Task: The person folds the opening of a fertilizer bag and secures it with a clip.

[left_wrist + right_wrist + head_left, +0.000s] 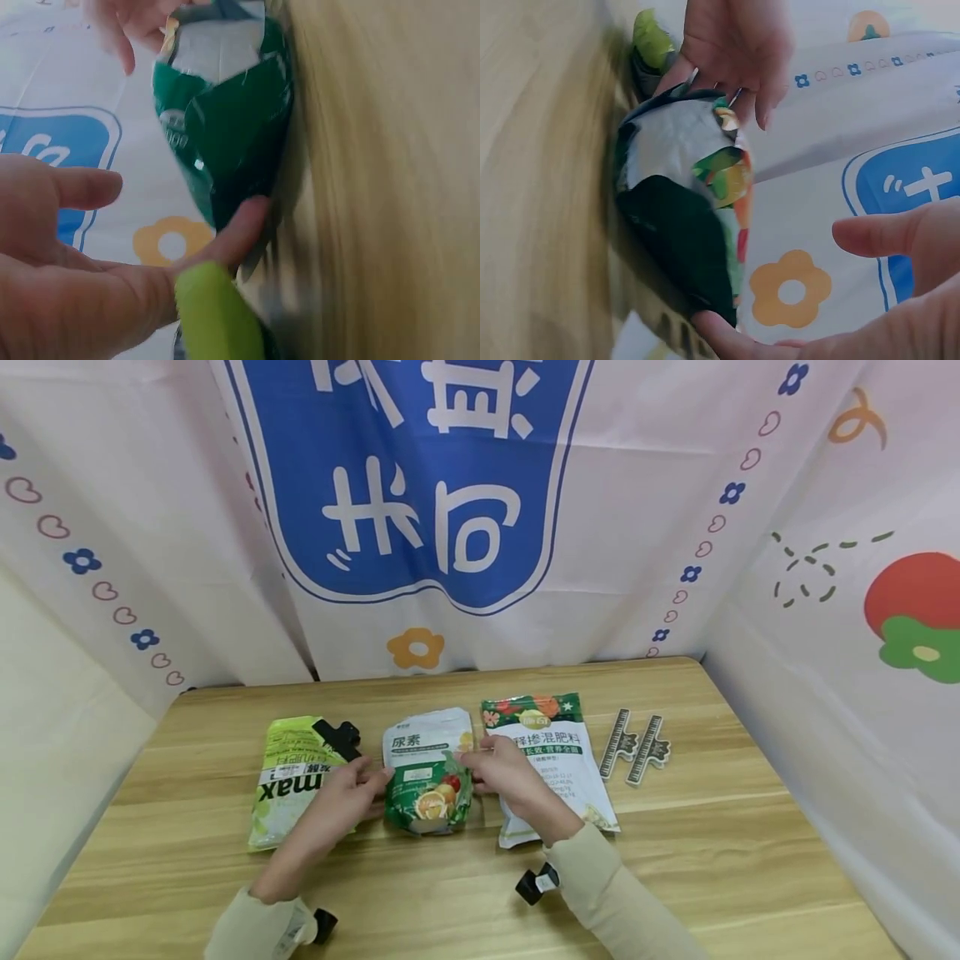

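Note:
A green and white fertilizer bag (420,775) with fruit printed on it lies on the table between the two hands. From the left, my left hand (341,797) touches its edge with a finger; the thumb stands apart from the bag in the left wrist view. On the opposite edge rest fingers of my right hand (513,772), whose thumb is likewise raised away from the bag in the right wrist view. Left of it is a lime-green bag (281,814), with a black clip (337,739) at its upper right corner. The left forearm partly covers that bag.
A larger white and green fertilizer bag (558,785) lies under the right hand and forearm. Two ruler-patterned clips (618,743) lie side by side further right on the wooden table (420,902). Printed fabric (637,527) hangs behind the table.

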Tool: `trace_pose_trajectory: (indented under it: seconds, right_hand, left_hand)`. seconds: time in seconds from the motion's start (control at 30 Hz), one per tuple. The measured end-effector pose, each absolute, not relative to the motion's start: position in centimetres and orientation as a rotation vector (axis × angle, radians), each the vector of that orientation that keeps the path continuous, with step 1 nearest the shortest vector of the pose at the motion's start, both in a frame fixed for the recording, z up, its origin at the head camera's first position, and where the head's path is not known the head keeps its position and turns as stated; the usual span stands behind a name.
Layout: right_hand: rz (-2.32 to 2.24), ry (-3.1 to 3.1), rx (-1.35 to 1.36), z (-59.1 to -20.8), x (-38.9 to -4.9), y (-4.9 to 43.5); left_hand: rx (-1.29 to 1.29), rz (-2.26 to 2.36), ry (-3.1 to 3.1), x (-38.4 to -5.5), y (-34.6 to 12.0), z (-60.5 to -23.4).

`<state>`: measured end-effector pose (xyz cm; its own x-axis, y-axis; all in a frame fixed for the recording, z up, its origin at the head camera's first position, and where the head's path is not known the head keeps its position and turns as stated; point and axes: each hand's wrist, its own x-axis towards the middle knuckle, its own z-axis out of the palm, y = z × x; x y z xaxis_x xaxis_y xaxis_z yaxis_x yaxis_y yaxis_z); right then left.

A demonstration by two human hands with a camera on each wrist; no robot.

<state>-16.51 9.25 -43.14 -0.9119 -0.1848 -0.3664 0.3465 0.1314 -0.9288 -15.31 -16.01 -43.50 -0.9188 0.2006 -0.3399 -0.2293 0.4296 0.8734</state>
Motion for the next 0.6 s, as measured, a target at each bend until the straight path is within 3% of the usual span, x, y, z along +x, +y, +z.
trace_pose_trajectory:
  seconds: [0.6]
  right_hand:
    - [-1.753,2.071,0.135,-44.8,-16.9,8.4]
  left_hand:
    - [-0.064,1.314,2.388,-15.5,-14.3,-43.8]
